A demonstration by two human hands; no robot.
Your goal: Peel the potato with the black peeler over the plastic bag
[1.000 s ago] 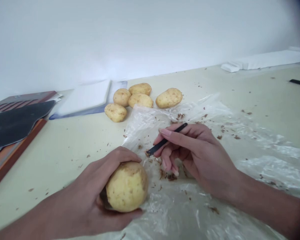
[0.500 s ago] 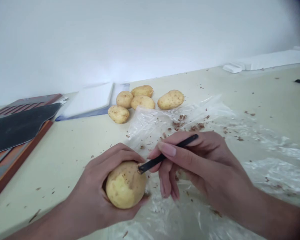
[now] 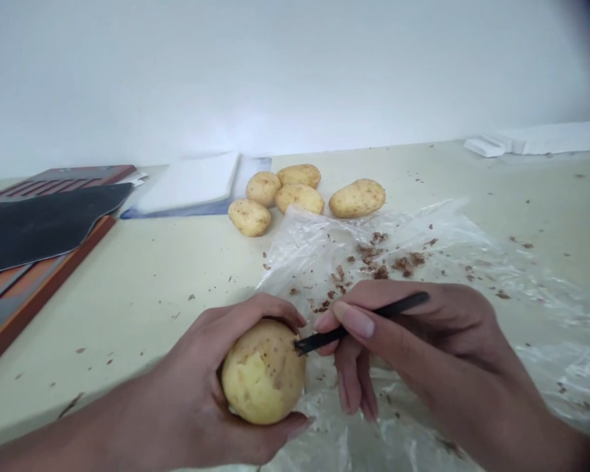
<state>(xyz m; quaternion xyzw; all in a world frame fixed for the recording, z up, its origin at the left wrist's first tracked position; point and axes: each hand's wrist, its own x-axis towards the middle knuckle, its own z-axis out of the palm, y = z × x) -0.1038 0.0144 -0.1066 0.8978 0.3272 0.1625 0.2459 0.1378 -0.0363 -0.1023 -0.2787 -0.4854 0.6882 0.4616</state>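
Observation:
My left hand [image 3: 216, 387] is wrapped round a potato [image 3: 263, 377] whose near side shows a pale peeled patch. Between the thumb and fingers of my right hand [image 3: 408, 347] is a slim black stick-like tool [image 3: 319, 341], held like a pen. Its tip touches the potato's skin at the upper right; the exact shape of the tip is too small to make out. Under both hands lies a clear plastic sheet [image 3: 314, 255], strewn with brown peel scraps [image 3: 408, 262].
Several unpeeled potatoes [image 3: 356, 198] sit at the back of the table [image 3: 177, 262]. A white board [image 3: 191, 183] on a blue-edged sheet is behind left. At the left lies a black mat [image 3: 44, 223] over a reddish slatted frame [image 3: 54, 282]. White paper [image 3: 545, 139] rests at the back right.
The view has shifted, so most things sit a little further right in it. The tool's tip stays at the potato's upper right, and both grips are unchanged.

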